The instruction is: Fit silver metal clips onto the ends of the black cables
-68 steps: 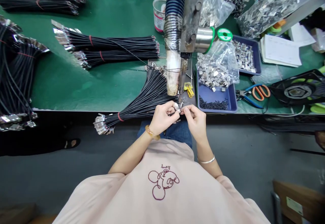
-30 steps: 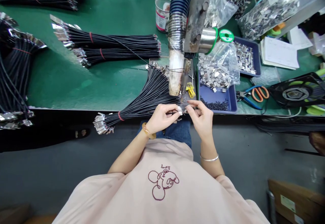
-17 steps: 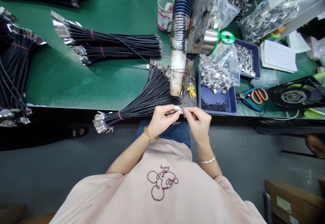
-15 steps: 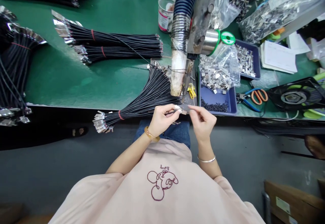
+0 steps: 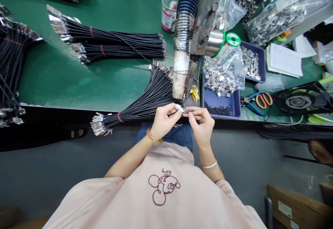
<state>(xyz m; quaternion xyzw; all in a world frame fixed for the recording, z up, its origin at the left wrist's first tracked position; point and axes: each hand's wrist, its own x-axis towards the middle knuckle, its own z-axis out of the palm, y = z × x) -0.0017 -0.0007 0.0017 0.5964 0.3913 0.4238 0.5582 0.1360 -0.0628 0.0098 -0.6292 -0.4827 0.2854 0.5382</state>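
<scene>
My left hand is closed in a pinch on the end of a black cable, much of it hidden by the fingers; one fingertip has a white covering. A small silvery metal connector sits at the cable's end, between my two hands. My right hand pinches this connector from the other side. Just beyond my hands, a fanned bundle of black cables lies at the table edge, tied with a red band, its metal ends overhanging. Above the fingers is the tip of a soldering iron, beside a taped hose nozzle.
Blue trays hold small black parts and a bag of metal shells. Right of them lie pliers and a black fan. More tied cable bundles lie at the left. A solder spool and a plastic cup stand behind.
My right hand has moved left toward my left hand, and its fingers now meet the metal connector. My left hand keeps its pinch. The whole view has shifted slightly.
</scene>
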